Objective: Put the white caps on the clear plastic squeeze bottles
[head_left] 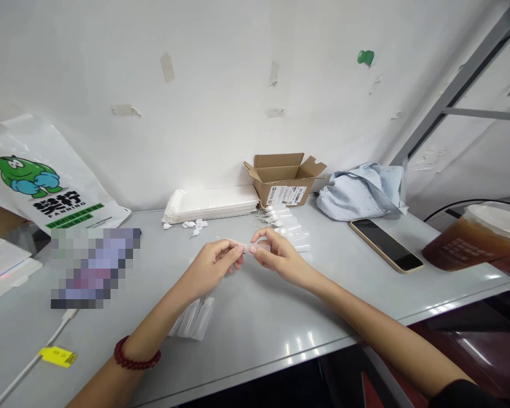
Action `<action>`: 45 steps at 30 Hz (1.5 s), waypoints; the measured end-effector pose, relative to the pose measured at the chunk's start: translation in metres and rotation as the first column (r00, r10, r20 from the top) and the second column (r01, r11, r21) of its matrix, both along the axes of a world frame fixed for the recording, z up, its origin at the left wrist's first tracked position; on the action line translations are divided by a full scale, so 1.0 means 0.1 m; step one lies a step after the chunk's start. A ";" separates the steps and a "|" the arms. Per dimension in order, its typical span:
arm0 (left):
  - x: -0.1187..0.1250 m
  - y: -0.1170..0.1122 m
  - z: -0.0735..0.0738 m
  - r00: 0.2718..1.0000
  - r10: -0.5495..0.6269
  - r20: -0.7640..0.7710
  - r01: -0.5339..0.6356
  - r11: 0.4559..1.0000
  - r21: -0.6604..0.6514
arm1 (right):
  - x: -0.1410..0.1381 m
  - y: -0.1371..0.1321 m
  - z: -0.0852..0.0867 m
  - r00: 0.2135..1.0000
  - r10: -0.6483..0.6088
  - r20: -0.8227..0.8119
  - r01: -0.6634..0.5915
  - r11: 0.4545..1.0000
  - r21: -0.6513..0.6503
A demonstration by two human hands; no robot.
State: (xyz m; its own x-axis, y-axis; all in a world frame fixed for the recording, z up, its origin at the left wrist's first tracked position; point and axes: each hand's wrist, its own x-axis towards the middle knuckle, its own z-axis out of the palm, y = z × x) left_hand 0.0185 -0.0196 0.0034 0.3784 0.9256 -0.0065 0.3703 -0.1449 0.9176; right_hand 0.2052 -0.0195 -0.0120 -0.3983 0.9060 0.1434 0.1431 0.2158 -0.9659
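A: Item held?
B: One small clear vial (247,247), above the table (259,323), pinched at either end by my left hand (212,263) and right hand (276,255)

A: Nearby stock?
B: More vials (291,229) beside the cardboard box (284,180)

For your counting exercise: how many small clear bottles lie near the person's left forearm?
3 small clear bottles show, lying side by side on the grey table just right of the left forearm; the arm may hide more.
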 end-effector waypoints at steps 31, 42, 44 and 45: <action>0.02 -0.06 -0.07 0.997 0.064 0.048 -0.074 0.964 0.254 | 0.04 0.02 0.01 0.977 -0.145 -0.154 0.137 0.988 -0.066; 0.05 -0.07 -0.01 0.999 0.052 -0.008 -0.051 0.997 0.056 | 0.02 0.01 -0.01 0.987 -0.123 -0.104 0.130 0.989 0.066; 0.04 -0.06 -0.02 0.999 0.045 0.018 -0.046 0.999 0.006 | 0.02 0.01 -0.01 0.988 -0.148 -0.048 0.154 0.972 0.176; 0.04 -0.05 -0.03 0.999 0.042 0.029 -0.042 0.999 -0.011 | 0.03 0.01 -0.01 0.987 -0.159 -0.022 0.160 0.960 0.231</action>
State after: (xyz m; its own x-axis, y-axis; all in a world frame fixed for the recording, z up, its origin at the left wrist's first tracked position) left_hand 0.0223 -0.0248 0.0004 0.3391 0.9407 -0.0059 0.3484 -0.1198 0.9297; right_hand 0.2079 -0.0189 -0.0133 -0.2501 0.8998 0.3575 0.1909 0.4078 -0.8929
